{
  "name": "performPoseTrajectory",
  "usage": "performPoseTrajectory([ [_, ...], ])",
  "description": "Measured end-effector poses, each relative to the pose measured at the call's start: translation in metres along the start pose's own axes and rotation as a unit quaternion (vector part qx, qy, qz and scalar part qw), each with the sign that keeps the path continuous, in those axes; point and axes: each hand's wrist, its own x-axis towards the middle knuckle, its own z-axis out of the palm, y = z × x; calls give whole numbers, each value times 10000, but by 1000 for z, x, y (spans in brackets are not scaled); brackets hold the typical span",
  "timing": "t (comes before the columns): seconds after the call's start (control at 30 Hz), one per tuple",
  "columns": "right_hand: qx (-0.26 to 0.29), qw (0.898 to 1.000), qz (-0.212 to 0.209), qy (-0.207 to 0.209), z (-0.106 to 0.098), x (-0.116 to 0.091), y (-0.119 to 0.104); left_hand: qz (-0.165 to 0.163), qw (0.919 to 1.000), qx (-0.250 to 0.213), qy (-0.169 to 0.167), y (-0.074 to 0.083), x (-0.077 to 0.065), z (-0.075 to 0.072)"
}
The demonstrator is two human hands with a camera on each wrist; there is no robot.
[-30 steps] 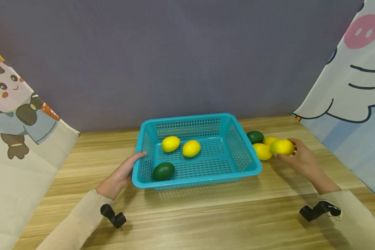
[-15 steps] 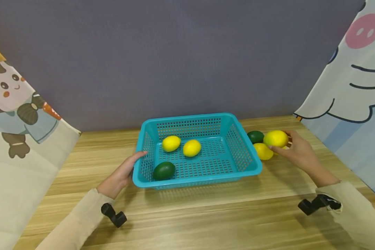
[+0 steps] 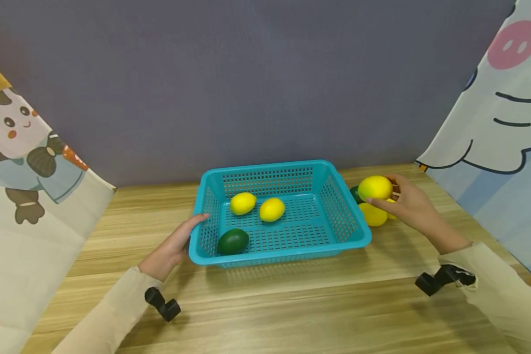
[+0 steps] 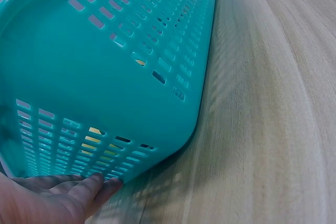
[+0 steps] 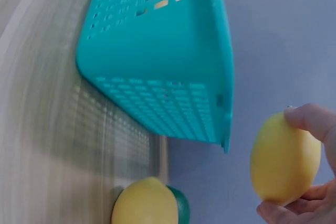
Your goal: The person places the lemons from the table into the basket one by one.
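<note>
A blue plastic basket stands on the table with two lemons and a dark green avocado-like fruit inside. My left hand grips its left side, thumb over the rim; in the left wrist view the fingers lie against the outer wall. My right hand pinches a yellow lemon with a greenish tinge, raised off the table right of the basket. The right wrist view shows this lemon between thumb and fingertips, apart from the basket.
Beside the basket's right wall lie a yellow fruit, another mostly hidden behind the right hand, and a dark green fruit, partly covered. A grey wall rises behind the wooden table. Printed cartoon sheets flank both sides.
My right hand has lifted the lemon and carried it left and up, closer to the basket's right rim. My left hand has stayed on the basket.
</note>
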Motion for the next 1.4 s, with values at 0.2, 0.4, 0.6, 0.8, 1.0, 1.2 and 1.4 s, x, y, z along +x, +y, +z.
performPoseTrajectory([
  [0.2,352,9992,-49,-207,6,4,-17,6,10000,-17,32,-1,-1,-1],
  [0.4,662,9966,-176,-451,19,9,-29,22,10000,48,4,-2,-2,-1],
  [0.6,1155,9906,-354,-649,29,10,-36,4,10000,32,47,-2,-1,-1],
  [0.8,1359,9861,-535,-793,39,8,-42,-9,10000,45,71,-3,-1,-1],
  [1.0,1324,9851,-506,-973,50,8,-46,30,10000,37,37,-3,-1,-1],
  [1.2,1200,9848,-636,-1087,62,9,-50,50,10000,19,13,-3,-1,-1],
  [1.4,1028,9858,-616,-1173,75,12,-53,68,10000,34,16,-3,0,-1],
])
